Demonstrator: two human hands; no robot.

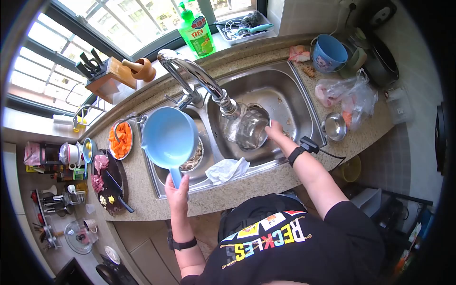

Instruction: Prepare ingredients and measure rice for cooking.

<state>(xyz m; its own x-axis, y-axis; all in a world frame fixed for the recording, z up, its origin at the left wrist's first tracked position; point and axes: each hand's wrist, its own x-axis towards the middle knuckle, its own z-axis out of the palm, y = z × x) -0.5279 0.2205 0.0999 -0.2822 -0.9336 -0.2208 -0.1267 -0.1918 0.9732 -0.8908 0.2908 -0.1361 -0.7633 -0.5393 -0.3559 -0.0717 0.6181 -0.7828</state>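
Note:
My left hand (177, 194) is wrapped round the handle of a blue plastic water scoop (170, 135). The scoop is over the left basin and partly covers a bowl of pale food pieces (194, 159). In the right basin, my right hand (274, 130) grips the rim of a shiny, see-through or metal bowl (254, 128); its material is hard to tell. That bowl is tilted beneath the spout of the chrome faucet (223, 97). Between the basins, a white cloth (227, 170) lies on the sink's front edge.
Left of the sink are a bowl of orange chunks (122, 141) and a cutting board (100, 164) with meat and a knife. A green soap bottle (197, 35) stands on the sill. Plastic bags (354, 97), a small metal bowl (335, 126) and a blue bucket (328, 53) are at right.

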